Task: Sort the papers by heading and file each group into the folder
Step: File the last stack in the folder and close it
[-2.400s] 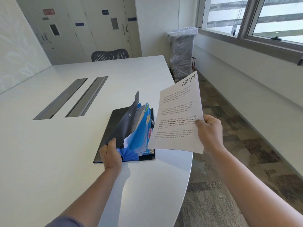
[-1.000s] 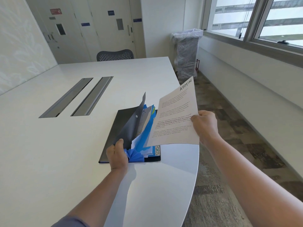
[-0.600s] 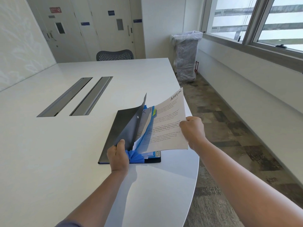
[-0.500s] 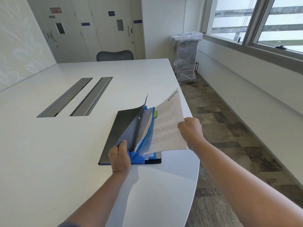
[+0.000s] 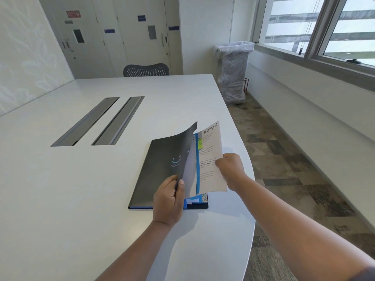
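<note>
A black expanding folder (image 5: 160, 169) with blue pockets lies near the right edge of the white table (image 5: 60, 189). My left hand (image 5: 168, 199) grips the near edge of its black cover and holds it partly raised. My right hand (image 5: 230, 168) pinches the right edge of a white sheet headed ADMIN (image 5: 211, 155). The sheet's left part sits inside the folder behind a blue divider (image 5: 197, 169), and a green tab (image 5: 200, 143) shows beside it. Other papers stick out at the folder's near end.
Two grey cable hatches (image 5: 101, 120) are set into the table's middle. A dark mesh chair (image 5: 146, 70) stands at the far end. A plastic-wrapped bin (image 5: 233, 72) stands on the carpet beside the window wall. The table's curved edge runs just right of the folder.
My right hand has carried the ADMIN sheet down and left into the folder. My left hand has lowered the black cover, so the fanned blue pockets are now mostly hidden.
</note>
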`<act>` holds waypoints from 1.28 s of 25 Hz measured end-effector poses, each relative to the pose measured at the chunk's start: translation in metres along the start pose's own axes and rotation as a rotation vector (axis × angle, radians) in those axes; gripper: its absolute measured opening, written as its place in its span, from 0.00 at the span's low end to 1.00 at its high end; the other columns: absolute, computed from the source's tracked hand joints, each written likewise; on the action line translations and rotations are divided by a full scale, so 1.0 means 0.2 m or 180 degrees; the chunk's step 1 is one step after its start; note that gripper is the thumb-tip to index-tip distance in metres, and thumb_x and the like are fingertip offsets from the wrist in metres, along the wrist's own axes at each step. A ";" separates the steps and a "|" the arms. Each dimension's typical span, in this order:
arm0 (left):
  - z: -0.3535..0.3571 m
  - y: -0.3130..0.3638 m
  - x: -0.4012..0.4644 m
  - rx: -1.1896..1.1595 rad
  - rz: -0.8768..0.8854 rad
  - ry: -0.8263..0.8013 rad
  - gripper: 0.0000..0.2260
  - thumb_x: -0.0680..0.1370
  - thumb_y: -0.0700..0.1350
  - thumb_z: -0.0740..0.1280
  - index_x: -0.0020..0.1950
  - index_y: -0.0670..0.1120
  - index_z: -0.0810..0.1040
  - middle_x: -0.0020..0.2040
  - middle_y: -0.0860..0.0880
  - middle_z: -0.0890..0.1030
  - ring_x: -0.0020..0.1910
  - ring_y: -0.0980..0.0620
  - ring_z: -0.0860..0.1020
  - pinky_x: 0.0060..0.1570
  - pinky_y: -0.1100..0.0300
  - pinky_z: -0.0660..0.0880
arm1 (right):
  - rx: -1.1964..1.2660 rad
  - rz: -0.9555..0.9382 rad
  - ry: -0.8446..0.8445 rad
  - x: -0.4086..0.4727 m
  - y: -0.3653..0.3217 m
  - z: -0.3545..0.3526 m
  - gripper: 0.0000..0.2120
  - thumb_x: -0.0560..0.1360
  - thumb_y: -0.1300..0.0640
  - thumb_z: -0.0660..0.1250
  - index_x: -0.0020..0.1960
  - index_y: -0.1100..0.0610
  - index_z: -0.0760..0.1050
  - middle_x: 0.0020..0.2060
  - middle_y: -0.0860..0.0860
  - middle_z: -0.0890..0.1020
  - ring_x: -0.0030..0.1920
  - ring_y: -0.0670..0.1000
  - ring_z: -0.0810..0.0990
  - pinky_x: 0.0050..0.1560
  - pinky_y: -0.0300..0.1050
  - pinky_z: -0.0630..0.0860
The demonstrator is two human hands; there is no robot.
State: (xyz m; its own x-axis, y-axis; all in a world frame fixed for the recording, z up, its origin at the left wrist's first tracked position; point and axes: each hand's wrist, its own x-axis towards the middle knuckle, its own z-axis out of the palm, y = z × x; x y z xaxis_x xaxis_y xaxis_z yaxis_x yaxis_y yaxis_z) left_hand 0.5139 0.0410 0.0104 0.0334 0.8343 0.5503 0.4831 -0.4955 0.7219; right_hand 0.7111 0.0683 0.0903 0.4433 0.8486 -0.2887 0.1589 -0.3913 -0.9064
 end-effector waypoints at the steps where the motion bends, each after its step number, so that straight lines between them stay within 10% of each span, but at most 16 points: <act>1: 0.00 0.00 0.00 0.0111 0.0159 -0.0002 0.26 0.85 0.58 0.53 0.52 0.40 0.81 0.49 0.54 0.81 0.44 0.59 0.78 0.40 0.78 0.71 | -0.0053 -0.0007 -0.0069 0.00 0.01 0.01 0.05 0.82 0.61 0.61 0.52 0.58 0.76 0.47 0.56 0.82 0.43 0.57 0.83 0.34 0.48 0.79; 7: 0.00 -0.01 -0.01 0.0306 0.0266 -0.0095 0.26 0.86 0.59 0.52 0.55 0.42 0.82 0.53 0.51 0.84 0.49 0.57 0.79 0.39 0.78 0.72 | -0.0192 0.0096 -0.0418 -0.01 0.06 0.09 0.05 0.83 0.55 0.63 0.56 0.55 0.74 0.49 0.56 0.82 0.46 0.55 0.82 0.48 0.54 0.81; 14: 0.01 -0.04 -0.02 0.0270 0.0252 -0.0209 0.23 0.86 0.59 0.53 0.59 0.44 0.81 0.56 0.52 0.83 0.53 0.54 0.81 0.37 0.64 0.81 | 0.0008 0.0045 -0.0075 0.02 0.09 0.04 0.02 0.81 0.62 0.64 0.49 0.59 0.73 0.49 0.54 0.82 0.50 0.57 0.83 0.35 0.45 0.81; 22: 0.00 -0.03 -0.03 0.0161 0.0275 -0.0222 0.28 0.85 0.61 0.51 0.61 0.42 0.82 0.58 0.50 0.83 0.56 0.53 0.81 0.45 0.77 0.75 | -0.0253 0.0015 -0.0093 0.05 0.07 0.19 0.03 0.79 0.60 0.72 0.48 0.58 0.78 0.49 0.52 0.83 0.50 0.57 0.84 0.48 0.56 0.86; 32: 0.01 -0.04 -0.03 -0.0050 0.0218 -0.0144 0.26 0.86 0.60 0.53 0.60 0.41 0.82 0.57 0.49 0.83 0.58 0.59 0.78 0.50 0.72 0.79 | 0.0310 0.0647 -0.0405 0.03 0.07 0.13 0.08 0.78 0.66 0.72 0.56 0.61 0.79 0.54 0.56 0.82 0.56 0.60 0.83 0.29 0.42 0.81</act>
State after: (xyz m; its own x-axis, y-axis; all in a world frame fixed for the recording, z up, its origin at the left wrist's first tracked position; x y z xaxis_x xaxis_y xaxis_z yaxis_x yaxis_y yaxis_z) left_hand 0.5117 0.0400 0.0009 0.1055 0.8082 0.5794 0.4645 -0.5552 0.6899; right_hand 0.6929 0.0778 0.0669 0.3418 0.7964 -0.4990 -0.0106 -0.5277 -0.8494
